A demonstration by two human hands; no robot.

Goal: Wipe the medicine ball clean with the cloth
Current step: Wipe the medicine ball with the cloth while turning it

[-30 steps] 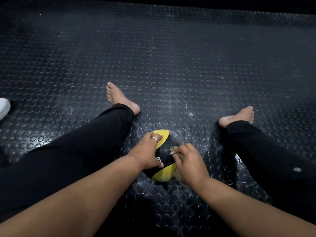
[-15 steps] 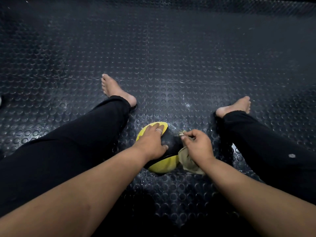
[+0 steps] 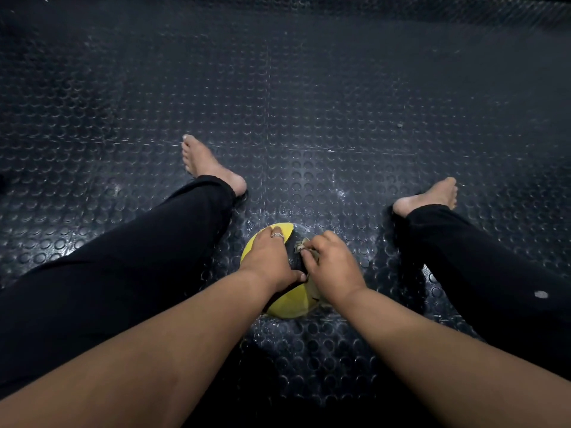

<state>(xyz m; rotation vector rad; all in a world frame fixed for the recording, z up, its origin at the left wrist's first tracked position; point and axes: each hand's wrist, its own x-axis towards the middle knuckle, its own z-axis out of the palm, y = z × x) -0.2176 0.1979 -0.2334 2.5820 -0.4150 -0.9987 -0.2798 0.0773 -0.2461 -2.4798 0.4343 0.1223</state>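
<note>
My right hand (image 3: pixel 332 268) has come back in over the ball (image 3: pixel 289 304); half a second ago it was out at the ball's right side with the cloth (image 3: pixel 301 246) hanging below it. Now its fingers are curled and pinching the cloth, pressing it onto the black band at the top, with only a frayed tip showing past my knuckles and a scrap under my wrist. My left hand (image 3: pixel 268 261) has stayed where it was, fingers spread flat over the left side of the ball, thumb touching my right hand, holding nothing but steadying it. A ring (image 3: pixel 277 235) shows on 1 finger.

The ball sits on the floor (image 3: pixel 309 125) directly under both hands, between my 2 legs. It is round, so it has no long axis; its black band runs away from me between 2 yellow panels, 1 near me and 1 beyond my left fingers.

Left of my left hand lies my left leg (image 3: pixel 123 261) in black trousers, close to the ball; my right leg (image 3: pixel 482 267) is further off to the right. Beyond the hands are my 2 bare feet, then studded black matting with pale scuffs.
</note>
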